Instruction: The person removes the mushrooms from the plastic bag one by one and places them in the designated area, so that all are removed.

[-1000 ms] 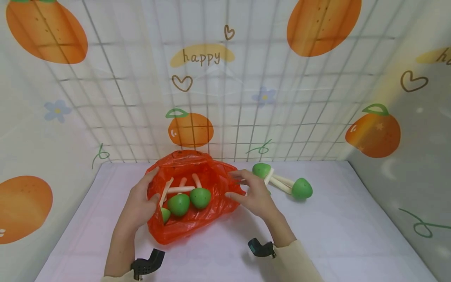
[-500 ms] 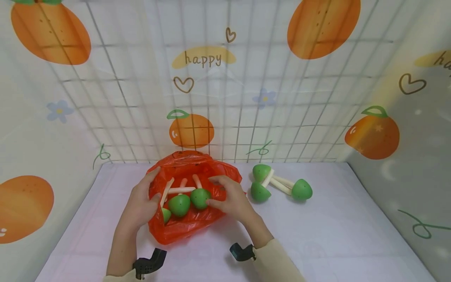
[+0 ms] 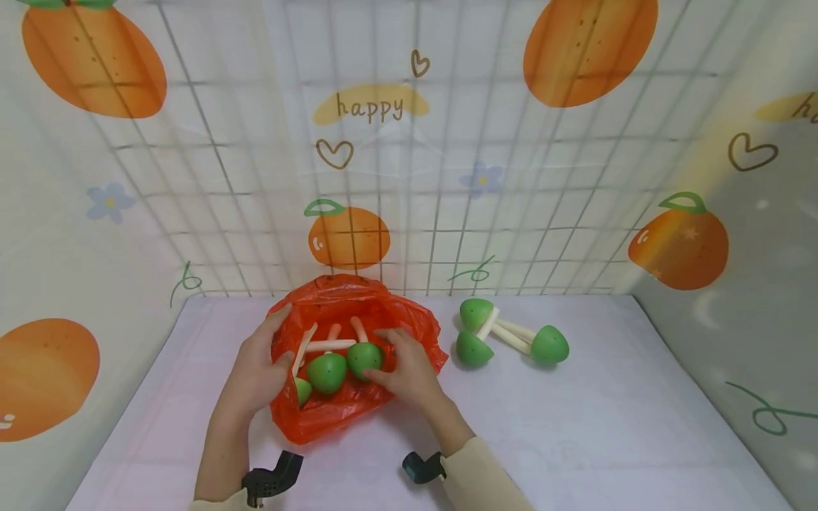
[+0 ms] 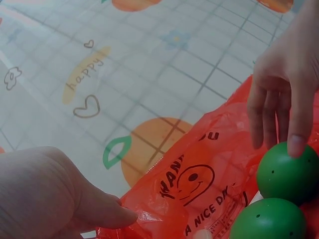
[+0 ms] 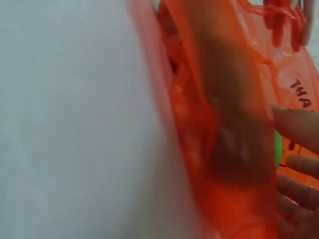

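Red-orange plastic bag [image 3: 354, 355] lies open on the pale table [image 3: 575, 440], seen from the head camera. The left hand [image 3: 258, 369] grips the bag's rim at 9 o'clock, thumb inside, fingers curled outside. The right hand [image 3: 405, 369] lies in the bag's mouth at 3 o'clock, its fingers slightly bent against the nearest green mushroom toy [image 3: 364, 357]; a second green mushroom toy [image 3: 327, 372] lies touching it at 8 o'clock, and a third cap is half hidden under the left thumb. Three loose mushroom toys [image 3: 505, 337] lie on the table at 3 o'clock of the bag, apart from it. One second ago the right hand hovered over the bag's right rim and covered one loose toy; half a second ago it had entered the bag; now it sits lower and further left, and all three loose toys show. Bag and left hand are unchanged.

Left wrist view: the left thumb [image 4: 107, 211] pinches the printed bag film [image 4: 199, 184]. The right hand's fingers [image 4: 296, 119] hang nearly straight, one fingertip resting on the upper green cap [image 4: 286, 172]; the lower cap [image 4: 266, 221] is cut off by the frame edge.

Right wrist view: blurred bag film [image 5: 224, 124] fills the frame. Right fingertips [image 5: 299, 127] show at 3 o'clock beside a sliver of green; whether they close on the toy cannot be told here.
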Demonstrator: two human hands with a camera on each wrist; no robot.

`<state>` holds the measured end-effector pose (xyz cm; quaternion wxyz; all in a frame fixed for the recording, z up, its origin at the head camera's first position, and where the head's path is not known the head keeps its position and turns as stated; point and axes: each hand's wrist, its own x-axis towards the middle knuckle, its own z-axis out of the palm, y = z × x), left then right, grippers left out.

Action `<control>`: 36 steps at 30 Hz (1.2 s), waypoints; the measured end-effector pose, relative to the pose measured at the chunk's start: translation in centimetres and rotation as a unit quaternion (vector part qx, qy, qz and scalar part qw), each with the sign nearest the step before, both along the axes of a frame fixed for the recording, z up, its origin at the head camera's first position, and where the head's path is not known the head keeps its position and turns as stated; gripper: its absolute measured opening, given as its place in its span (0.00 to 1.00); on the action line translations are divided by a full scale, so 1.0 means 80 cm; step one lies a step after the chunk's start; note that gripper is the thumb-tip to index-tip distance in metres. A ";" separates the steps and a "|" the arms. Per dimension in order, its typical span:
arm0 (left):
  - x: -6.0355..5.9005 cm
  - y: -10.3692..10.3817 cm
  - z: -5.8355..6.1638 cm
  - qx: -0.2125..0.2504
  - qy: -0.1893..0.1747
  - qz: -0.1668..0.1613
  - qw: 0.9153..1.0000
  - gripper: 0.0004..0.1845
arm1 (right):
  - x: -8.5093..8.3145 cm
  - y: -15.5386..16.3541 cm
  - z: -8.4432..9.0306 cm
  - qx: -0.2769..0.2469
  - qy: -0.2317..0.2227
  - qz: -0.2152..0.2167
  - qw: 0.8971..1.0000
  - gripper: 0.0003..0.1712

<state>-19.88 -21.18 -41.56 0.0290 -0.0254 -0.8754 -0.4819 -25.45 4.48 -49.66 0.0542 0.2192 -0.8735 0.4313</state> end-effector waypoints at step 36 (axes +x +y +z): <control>0.001 0.001 0.000 -0.004 0.008 -0.001 1.000 0.40 | 0.016 -0.020 -0.017 0.018 -0.007 -0.064 0.998 0.35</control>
